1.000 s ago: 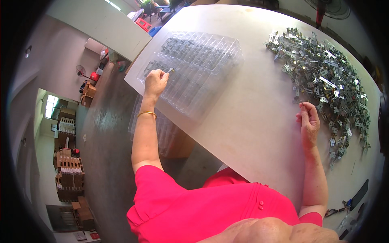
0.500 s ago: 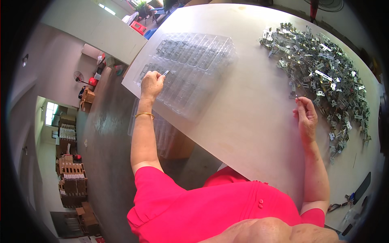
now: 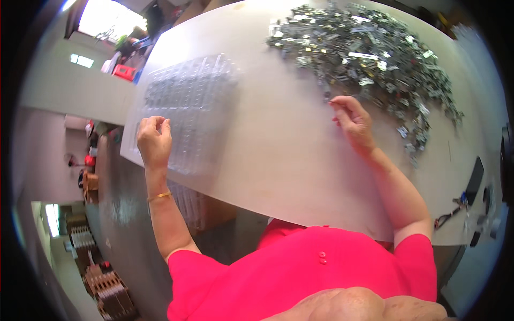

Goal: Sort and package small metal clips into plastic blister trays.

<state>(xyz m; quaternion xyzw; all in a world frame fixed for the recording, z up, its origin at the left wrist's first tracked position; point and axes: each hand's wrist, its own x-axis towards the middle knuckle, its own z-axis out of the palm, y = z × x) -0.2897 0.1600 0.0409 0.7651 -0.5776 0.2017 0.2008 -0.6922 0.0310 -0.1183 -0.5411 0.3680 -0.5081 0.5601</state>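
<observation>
The left hand [image 3: 154, 140] hovers curled over the clear moulded plastic tray [image 3: 187, 109] at ten o'clock, fingertips pinched, apparently on something tiny. The right hand [image 3: 352, 120] pinches at the heap of small grey metal clips [image 3: 369, 59] at one o'clock. A loose pinch could drop a clip outside its pocket.

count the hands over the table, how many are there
2. The left hand rests on the near left corner of the clear plastic tray. The right hand is at the near edge of the pile of small metal parts. No other hands show.
</observation>
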